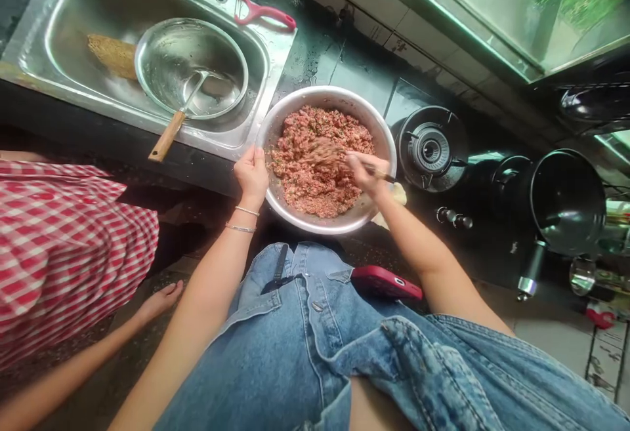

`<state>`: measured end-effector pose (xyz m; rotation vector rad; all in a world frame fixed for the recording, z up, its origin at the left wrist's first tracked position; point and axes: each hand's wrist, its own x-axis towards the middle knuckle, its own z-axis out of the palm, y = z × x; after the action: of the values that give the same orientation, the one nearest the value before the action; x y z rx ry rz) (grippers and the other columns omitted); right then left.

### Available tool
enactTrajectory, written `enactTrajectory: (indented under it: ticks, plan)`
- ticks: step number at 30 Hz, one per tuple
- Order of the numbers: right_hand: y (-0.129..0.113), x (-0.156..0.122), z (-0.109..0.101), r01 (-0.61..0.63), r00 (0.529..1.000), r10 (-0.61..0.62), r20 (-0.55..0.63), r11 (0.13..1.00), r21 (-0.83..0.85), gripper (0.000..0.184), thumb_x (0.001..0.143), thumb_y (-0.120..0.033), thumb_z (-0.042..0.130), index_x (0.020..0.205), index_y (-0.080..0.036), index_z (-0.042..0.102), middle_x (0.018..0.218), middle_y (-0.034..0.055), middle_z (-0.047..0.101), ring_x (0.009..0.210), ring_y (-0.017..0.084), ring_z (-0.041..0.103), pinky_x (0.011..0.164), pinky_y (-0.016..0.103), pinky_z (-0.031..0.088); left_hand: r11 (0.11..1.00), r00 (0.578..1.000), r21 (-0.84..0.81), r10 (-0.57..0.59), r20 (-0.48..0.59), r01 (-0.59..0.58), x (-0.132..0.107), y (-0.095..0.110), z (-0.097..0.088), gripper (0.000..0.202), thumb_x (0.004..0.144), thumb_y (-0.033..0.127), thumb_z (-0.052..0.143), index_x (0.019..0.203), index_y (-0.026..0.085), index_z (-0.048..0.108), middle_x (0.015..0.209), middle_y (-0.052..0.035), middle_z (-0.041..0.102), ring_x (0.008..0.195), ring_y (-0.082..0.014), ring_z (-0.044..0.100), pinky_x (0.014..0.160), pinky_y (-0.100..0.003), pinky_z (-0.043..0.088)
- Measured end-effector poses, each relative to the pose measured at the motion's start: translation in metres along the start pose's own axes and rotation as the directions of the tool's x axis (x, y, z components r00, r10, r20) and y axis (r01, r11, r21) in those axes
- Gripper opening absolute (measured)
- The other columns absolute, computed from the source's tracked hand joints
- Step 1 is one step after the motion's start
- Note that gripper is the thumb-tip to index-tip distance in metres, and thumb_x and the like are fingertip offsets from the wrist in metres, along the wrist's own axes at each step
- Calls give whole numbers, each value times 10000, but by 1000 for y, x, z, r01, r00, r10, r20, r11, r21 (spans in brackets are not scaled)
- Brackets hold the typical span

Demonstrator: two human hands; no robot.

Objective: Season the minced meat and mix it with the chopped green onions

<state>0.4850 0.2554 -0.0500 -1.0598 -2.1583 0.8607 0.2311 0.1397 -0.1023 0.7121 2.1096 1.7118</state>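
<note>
A large metal bowl (388, 130) stands on the counter in front of me, filled with ground meat (325, 188) flecked with green bits. My left hand (252, 172) is closed on the bowl's left rim. Over the right side of the bowl, my right hand (367, 174) grips chopsticks (381, 174), whose dark ends stick out past the palm. Their front part is smeared by motion and sunk in the meat, so I cannot tell their exact number.
At left, a sink (63, 37) holds a metal basin (191, 31) with a wooden-handled tool (170, 136). A red peeler (266, 14) lies on its edge. Right are a gas burner (430, 149) and a pan (566, 201). A person in a checked shirt (73, 241) stands left.
</note>
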Motion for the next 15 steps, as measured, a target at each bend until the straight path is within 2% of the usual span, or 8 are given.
enactTrajectory:
  ticks: [2,3,6,9,11,13,14,15]
  plan:
    - [7,-13,-19,-80,983,75,-169,996,-24,326,927,-440,585,931,-178,778,905,86,773,787,243,750,773,392,643,1000,1000,17,1,4,-1,0,1,0,368,920,436,540,812,118,690,623,5,499,658,-140,510,730,-251,466]
    - [6,-25,-22,-75,981,67,-184,996,-39,302,928,-417,588,912,-183,779,872,80,773,755,235,749,755,382,645,1000,1000,29,4,10,-5,-1,2,0,374,921,441,533,794,121,680,615,10,484,641,-134,490,712,-247,458]
    - [-8,-54,-3,97,995,-97,4,995,-30,257,937,-329,572,894,-194,787,832,64,773,742,196,749,748,308,639,997,999,69,25,23,-26,-1,5,-2,394,926,451,507,754,127,650,605,17,455,621,-125,456,679,-242,435]
    - [-10,-40,14,171,975,-174,138,985,31,285,942,-356,558,924,-190,790,865,63,776,753,172,746,735,261,628,993,998,104,45,35,-48,0,7,-3,385,933,437,484,793,123,656,647,4,506,654,-130,477,686,-238,426]
    - [5,-23,-4,55,998,-55,19,998,-9,326,942,-413,560,942,-177,784,898,79,774,786,193,747,743,292,629,993,998,109,47,33,-50,-1,8,-3,371,935,420,476,821,121,662,682,-7,545,680,-134,495,694,-237,425]
    - [19,-22,-32,-65,989,55,-137,995,-71,349,940,-440,564,949,-163,777,900,98,770,806,219,746,763,340,629,993,999,105,43,20,-45,-2,7,-3,366,936,409,473,795,122,653,675,-7,546,673,-133,496,695,-239,427]
    - [21,-29,-42,-79,987,65,-146,992,-96,346,939,-441,567,937,-165,775,893,104,768,812,226,744,782,358,625,994,999,103,40,18,-42,-3,7,-2,369,937,406,474,767,124,642,659,-4,534,659,-131,491,692,-240,427]
    - [19,-38,-46,-69,995,60,-82,992,-109,333,937,-438,571,923,-175,775,888,103,767,821,227,742,804,366,619,994,999,101,38,18,-39,-3,6,-2,373,938,405,477,743,127,631,644,0,522,646,-129,486,689,-241,428]
